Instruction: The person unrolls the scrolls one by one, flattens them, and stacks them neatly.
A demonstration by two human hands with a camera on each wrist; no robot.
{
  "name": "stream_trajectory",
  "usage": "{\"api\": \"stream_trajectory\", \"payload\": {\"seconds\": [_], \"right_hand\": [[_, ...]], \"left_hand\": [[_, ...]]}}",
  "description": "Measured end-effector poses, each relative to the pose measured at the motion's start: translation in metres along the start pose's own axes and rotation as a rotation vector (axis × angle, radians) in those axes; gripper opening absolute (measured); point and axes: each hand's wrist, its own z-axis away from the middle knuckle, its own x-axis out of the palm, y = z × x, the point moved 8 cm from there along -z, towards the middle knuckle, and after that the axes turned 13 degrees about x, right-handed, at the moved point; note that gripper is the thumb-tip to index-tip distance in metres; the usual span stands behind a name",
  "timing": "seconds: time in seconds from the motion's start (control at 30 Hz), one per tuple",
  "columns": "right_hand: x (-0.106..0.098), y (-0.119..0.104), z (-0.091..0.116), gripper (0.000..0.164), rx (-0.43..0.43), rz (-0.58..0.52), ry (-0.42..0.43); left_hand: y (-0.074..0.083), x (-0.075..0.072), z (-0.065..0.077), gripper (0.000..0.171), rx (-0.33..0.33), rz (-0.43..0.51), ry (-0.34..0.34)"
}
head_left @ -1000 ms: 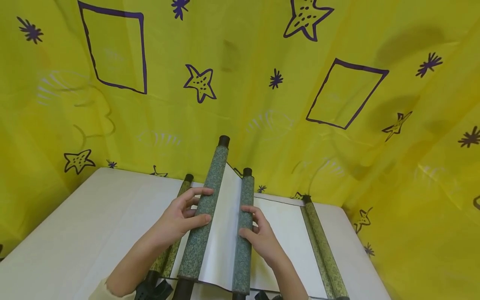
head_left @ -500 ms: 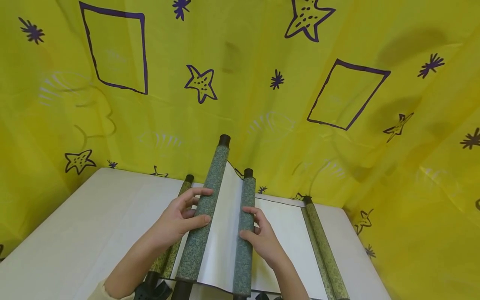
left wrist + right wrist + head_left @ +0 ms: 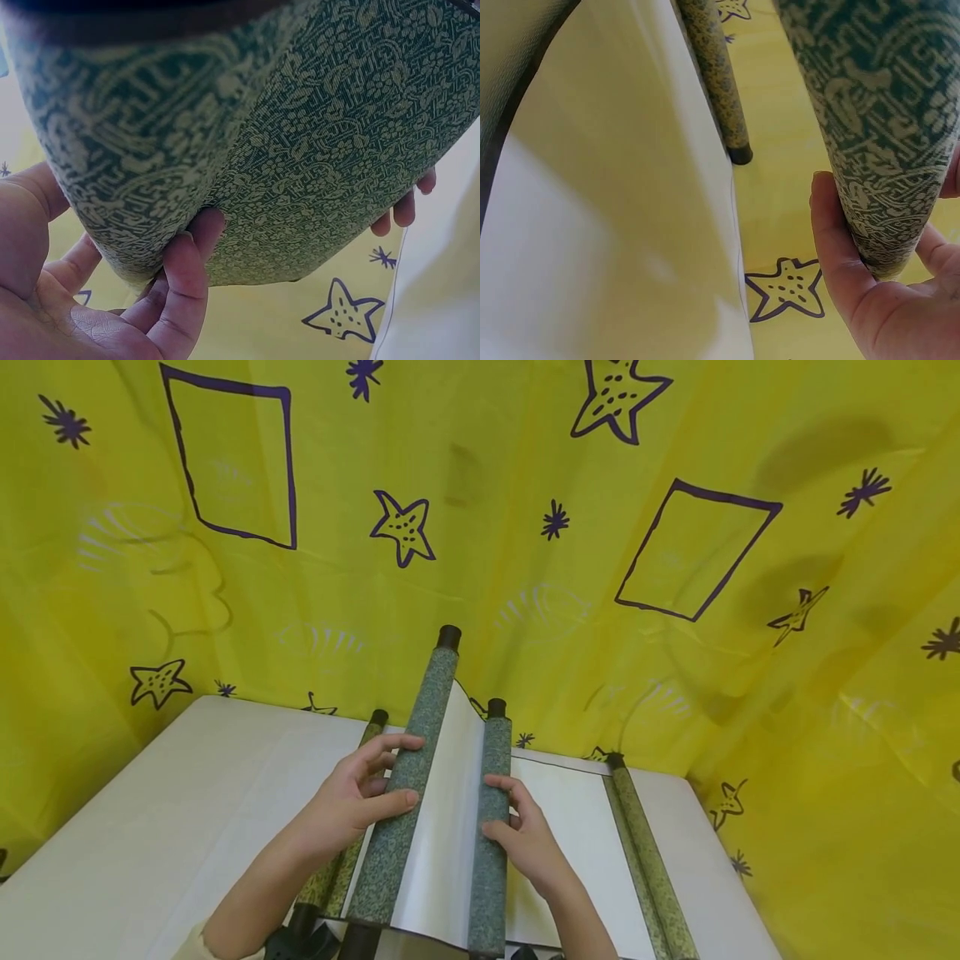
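Observation:
A hanging scroll with green-grey brocade rolls is held partly unrolled above the table, a strip of white paper (image 3: 441, 818) showing between its two rolls. My left hand (image 3: 348, 797) grips the left roll (image 3: 420, 718), thumb and fingers around it. Around the right roll (image 3: 491, 877) curl the thumb and fingers of my right hand (image 3: 534, 843). Both rolls have dark end knobs, and the left one reaches higher. From the left wrist, the scroll's patterned back (image 3: 322, 150) is visible. The right wrist view shows the green roll (image 3: 885, 127) in my right palm.
Beneath lies a second scroll, spread open on the white table (image 3: 225, 777). Its white sheet (image 3: 570, 835) runs between yellow-green rolls, one at right (image 3: 652, 860) and one at left, partly hidden. A yellow curtain (image 3: 487, 568) with purple stars hangs behind.
The left roll has tilted and shifted very slightly left and upward, so the paper strip between the rolls looks a little wider. Both hands keep their grip.

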Motion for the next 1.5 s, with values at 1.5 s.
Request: {"api": "stream_trajectory", "payload": {"seconds": [1.5], "right_hand": [[-0.004, 0.001, 0.0, 0.056, 0.004, 0.029, 0.027]], "left_hand": [[0.021, -0.003, 0.007, 0.057, 0.07, -0.045, 0.006]]}}
